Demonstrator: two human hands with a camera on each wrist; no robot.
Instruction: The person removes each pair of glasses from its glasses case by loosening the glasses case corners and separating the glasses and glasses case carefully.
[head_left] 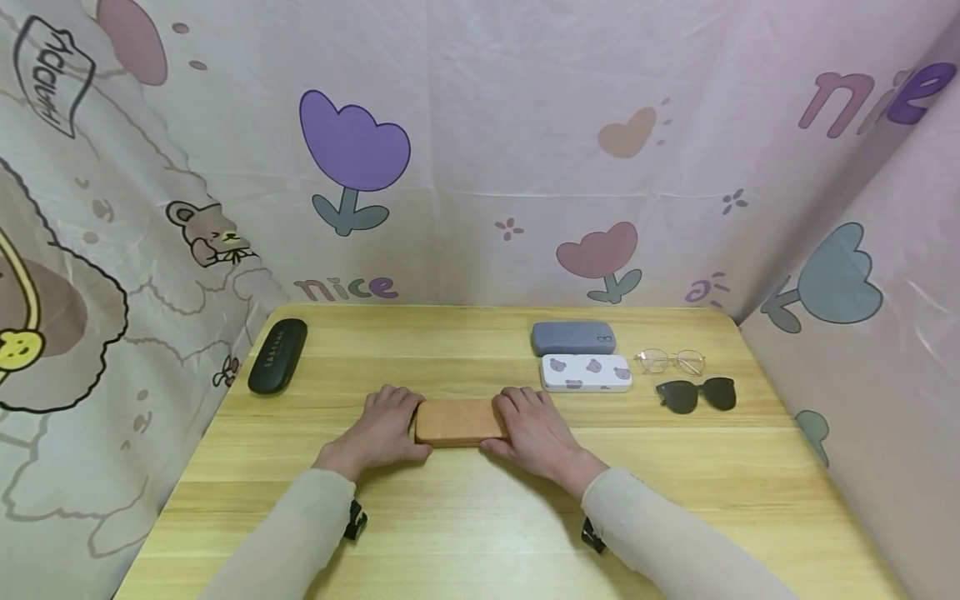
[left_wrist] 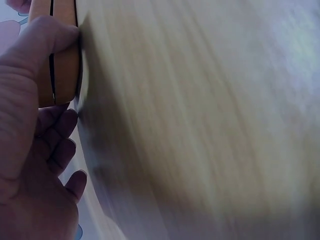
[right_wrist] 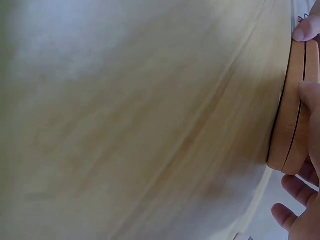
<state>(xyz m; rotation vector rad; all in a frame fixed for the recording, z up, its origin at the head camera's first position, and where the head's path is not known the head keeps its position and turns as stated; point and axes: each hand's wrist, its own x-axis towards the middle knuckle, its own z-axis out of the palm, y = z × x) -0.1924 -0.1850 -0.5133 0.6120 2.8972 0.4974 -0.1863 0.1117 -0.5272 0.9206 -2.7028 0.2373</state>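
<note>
A tan-brown glasses case [head_left: 459, 423] lies lengthwise across the middle of the table, between both hands. My left hand [head_left: 384, 429] grips its left end, with the thumb low at the front and the fingers toward the back. Over the right end, my right hand [head_left: 534, 435] holds it, fingers curled on top and behind, thumb at the front edge. In the left wrist view, a dark seam runs between lid and base of the case [left_wrist: 66, 82], and the thumb presses near it. The right wrist view shows the same thin seam along the case [right_wrist: 287, 130].
A black glasses case [head_left: 277, 357] lies at the back left of the wooden table [head_left: 465, 533]. At the back right are a blue-grey case [head_left: 572, 337], a white bear-patterned case [head_left: 585, 373], clear glasses [head_left: 654, 362] and dark sunglasses [head_left: 681, 397]. Printed curtains [head_left: 465, 125] surround the table.
</note>
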